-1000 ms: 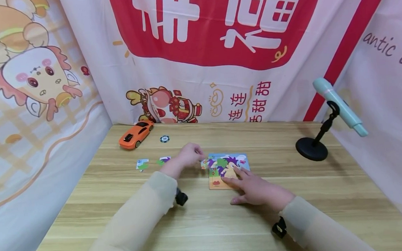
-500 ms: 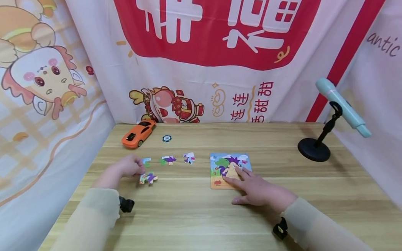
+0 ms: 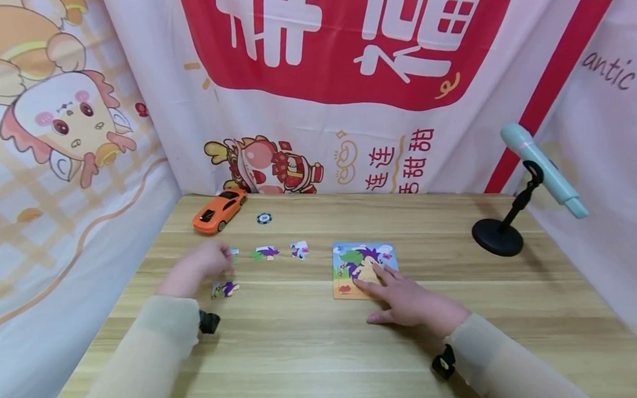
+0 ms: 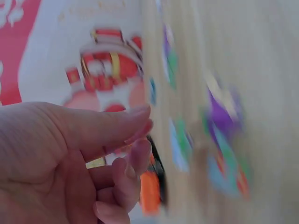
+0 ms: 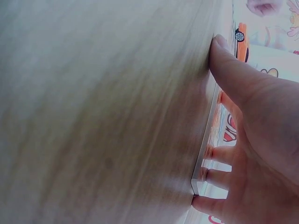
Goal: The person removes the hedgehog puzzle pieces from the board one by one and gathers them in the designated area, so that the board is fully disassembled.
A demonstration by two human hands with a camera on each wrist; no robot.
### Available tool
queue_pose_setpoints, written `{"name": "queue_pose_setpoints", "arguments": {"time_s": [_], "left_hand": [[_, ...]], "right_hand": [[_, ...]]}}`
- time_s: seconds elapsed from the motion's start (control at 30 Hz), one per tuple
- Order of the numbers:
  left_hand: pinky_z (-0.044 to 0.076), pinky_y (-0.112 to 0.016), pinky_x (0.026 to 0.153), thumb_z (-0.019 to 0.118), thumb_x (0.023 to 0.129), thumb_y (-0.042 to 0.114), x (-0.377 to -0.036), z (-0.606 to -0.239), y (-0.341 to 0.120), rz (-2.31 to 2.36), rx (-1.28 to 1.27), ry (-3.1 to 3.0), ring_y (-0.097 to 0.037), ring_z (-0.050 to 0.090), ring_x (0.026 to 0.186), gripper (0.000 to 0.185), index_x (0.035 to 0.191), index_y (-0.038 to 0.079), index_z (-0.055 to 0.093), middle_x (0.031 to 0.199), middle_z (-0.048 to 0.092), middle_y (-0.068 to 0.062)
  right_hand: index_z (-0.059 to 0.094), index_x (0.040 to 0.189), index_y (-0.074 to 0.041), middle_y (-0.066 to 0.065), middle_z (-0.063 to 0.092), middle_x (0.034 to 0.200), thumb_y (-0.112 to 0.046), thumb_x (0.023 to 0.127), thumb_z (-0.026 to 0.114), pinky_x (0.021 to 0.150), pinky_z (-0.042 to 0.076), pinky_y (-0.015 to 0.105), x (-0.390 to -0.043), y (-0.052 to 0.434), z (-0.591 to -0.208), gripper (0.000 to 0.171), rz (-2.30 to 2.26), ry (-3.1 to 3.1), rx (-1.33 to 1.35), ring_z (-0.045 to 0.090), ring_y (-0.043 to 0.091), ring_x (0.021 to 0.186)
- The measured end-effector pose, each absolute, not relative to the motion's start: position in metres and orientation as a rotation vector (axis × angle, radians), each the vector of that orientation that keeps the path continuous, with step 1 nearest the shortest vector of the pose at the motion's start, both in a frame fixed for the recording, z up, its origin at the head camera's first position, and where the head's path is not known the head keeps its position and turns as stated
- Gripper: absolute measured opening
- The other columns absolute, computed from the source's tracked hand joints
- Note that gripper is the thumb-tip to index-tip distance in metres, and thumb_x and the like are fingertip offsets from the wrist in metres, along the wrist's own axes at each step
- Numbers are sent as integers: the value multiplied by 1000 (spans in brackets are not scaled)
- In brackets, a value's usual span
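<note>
My left hand is at the left of the table in the head view, its fingertips beside a blue-and-green jigsaw piece that it partly hides. In the left wrist view the thumb and finger meet with nothing visible between them. Below it lies a purple-and-green jigsaw piece. Two more pieces sit to the right: a purple-green piece and a white-blue piece. My right hand rests with spread fingers on the square hedgehog puzzle board, covering its lower right part.
An orange toy car and a round chip lie at the back left of the wooden table. At the right stands a mint microphone on a black stand. Printed curtains hang behind and beside the table.
My left hand moved from the board to the left side with a purple-and-green jigsaw piece, laid it down, then shifted slightly up and away. My right hand stays on the board.
</note>
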State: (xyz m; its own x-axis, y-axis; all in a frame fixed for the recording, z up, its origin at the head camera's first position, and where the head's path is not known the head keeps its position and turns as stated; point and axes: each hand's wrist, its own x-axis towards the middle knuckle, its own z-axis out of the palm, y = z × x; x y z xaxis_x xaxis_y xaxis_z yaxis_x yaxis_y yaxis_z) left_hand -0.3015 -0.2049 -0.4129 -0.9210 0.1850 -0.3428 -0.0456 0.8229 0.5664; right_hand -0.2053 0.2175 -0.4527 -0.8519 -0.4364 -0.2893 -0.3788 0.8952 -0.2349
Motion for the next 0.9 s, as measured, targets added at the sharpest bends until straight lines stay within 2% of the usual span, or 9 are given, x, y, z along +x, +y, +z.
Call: {"name": "queue_pose_setpoints", "arguments": {"time_s": [0.13, 0.27, 0.53, 0.6, 0.73, 0.83, 0.9], "left_hand": [[47, -38, 70, 69, 90, 12, -307, -402, -152, 815, 215, 2626, -26, 56, 83, 13, 100, 6, 64, 95, 61, -10], [47, -38, 74, 72, 88, 15, -308, -399, -90, 802, 363, 2635, -24, 55, 86, 16, 103, 9, 68, 98, 61, -5], [48, -40, 83, 78, 84, 22, -303, -416, 13, 720, 596, 2652, -21, 58, 95, 33, 114, 13, 67, 111, 64, -3], [48, -39, 82, 80, 82, 24, -302, -423, 30, 685, 615, 2660, -20, 58, 93, 37, 114, 11, 66, 107, 64, -3], [49, -37, 76, 84, 77, 28, -303, -434, 51, 586, 553, 2722, -19, 57, 82, 37, 104, 9, 66, 92, 61, -1], [50, -37, 76, 85, 75, 29, -304, -440, 58, 539, 497, 2750, -20, 57, 80, 38, 100, 9, 65, 92, 61, -3], [50, -38, 80, 85, 76, 28, -305, -441, 60, 550, 487, 2741, -20, 57, 84, 40, 105, 7, 66, 98, 62, -4]], "right_hand": [[25, 153, -46, 15, 6, 163, -66, 87, 57, 107, 24, 66, -206, 219, -453, 77, -238, 2730, -600, 11, 46, 145], [24, 153, -47, 14, 5, 164, -66, 87, 57, 107, 23, 66, -207, 221, -453, 77, -256, 2723, -603, 10, 46, 145], [29, 155, -35, 23, 8, 161, -58, 91, 60, 105, 24, 68, -206, 222, -450, 75, -252, 2744, -745, 14, 52, 142], [30, 155, -35, 23, 9, 161, -58, 91, 59, 105, 24, 67, -206, 221, -449, 74, -242, 2743, -742, 14, 51, 142], [32, 155, -33, 23, 10, 161, -59, 91, 58, 105, 25, 66, -206, 220, -449, 73, -234, 2747, -750, 14, 50, 142], [34, 154, -32, 24, 10, 161, -58, 91, 60, 106, 25, 66, -208, 222, -453, 73, -251, 2753, -762, 14, 51, 142], [32, 154, -33, 23, 8, 161, -59, 90, 60, 106, 24, 66, -209, 224, -457, 74, -255, 2753, -753, 13, 50, 142]]}}
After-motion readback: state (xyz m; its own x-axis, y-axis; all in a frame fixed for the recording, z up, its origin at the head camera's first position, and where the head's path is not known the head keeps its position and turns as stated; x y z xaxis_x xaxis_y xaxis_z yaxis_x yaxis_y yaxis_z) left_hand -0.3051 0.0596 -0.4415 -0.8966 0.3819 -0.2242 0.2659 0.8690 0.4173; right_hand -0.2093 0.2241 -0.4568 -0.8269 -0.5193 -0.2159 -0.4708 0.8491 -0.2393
